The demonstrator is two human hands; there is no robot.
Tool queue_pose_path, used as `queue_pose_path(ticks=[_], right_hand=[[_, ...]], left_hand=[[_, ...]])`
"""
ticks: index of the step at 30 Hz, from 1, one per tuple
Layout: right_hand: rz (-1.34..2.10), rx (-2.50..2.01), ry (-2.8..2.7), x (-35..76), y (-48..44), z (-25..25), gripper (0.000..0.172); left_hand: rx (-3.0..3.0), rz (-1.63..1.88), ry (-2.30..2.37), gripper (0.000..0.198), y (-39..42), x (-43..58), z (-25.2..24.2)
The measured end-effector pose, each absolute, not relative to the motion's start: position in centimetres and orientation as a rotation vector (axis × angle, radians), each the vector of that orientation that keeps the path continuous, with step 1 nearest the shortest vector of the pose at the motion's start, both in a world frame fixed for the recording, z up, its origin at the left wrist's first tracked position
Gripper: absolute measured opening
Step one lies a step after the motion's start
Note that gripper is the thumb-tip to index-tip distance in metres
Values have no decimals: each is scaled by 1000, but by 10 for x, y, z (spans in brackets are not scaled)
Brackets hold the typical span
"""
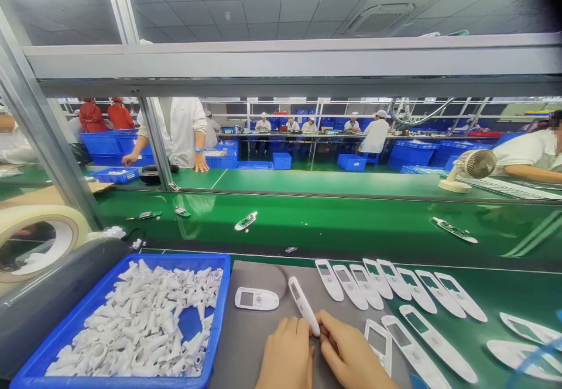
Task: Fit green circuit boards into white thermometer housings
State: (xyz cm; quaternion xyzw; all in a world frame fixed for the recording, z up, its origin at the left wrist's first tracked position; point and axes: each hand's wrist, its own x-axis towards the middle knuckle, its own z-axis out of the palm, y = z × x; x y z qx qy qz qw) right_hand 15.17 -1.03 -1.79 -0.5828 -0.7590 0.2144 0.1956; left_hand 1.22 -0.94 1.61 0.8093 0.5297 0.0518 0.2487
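My left hand (285,354) and my right hand (346,354) meet at the lower end of a white plastic device casing (302,306), which stands tilted over a grey mat (241,342). My right fingers pinch its tip, and my left fingers press against it from the other side. A second white casing (257,299) lies flat on the mat to the left. Several more white casings (395,283) with small display windows lie in rows to the right, nearest my right hand. My hands hide the casing's lower end.
A blue crate (118,266) full of white plastic caps stands at the left. Beyond it lies a tape roll (39,243). Small circuit boards (246,221) ride a green conveyor belt (333,219). A small fan (472,167) and co-workers (175,131) stand across the belt.
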Motion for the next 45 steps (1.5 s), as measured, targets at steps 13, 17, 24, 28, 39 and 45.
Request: queue_pose_path(ticks=[13, 17, 24, 28, 39, 45], right_hand=[[711, -1580, -2046, 151, -10, -13, 16], [723, -1590, -2040, 149, -11, -11, 16], [693, -1593, -2043, 151, -8, -15, 14], [683, -1582, -2058, 152, -10, -16, 13], [463, -1746, -2084, 156, -9, -20, 12], [573, -1635, -2020, 163, -8, -23, 23]], left_hand=[[2174, 112, 1479, 29, -10, 14, 16], [2164, 116, 1484, 28, -10, 13, 16], [2170, 123, 1478, 28, -10, 14, 16], [2168, 129, 1479, 28, -9, 14, 16], [2099, 173, 1496, 52, -10, 15, 14], [2050, 196, 1505, 60, -11, 16, 15]])
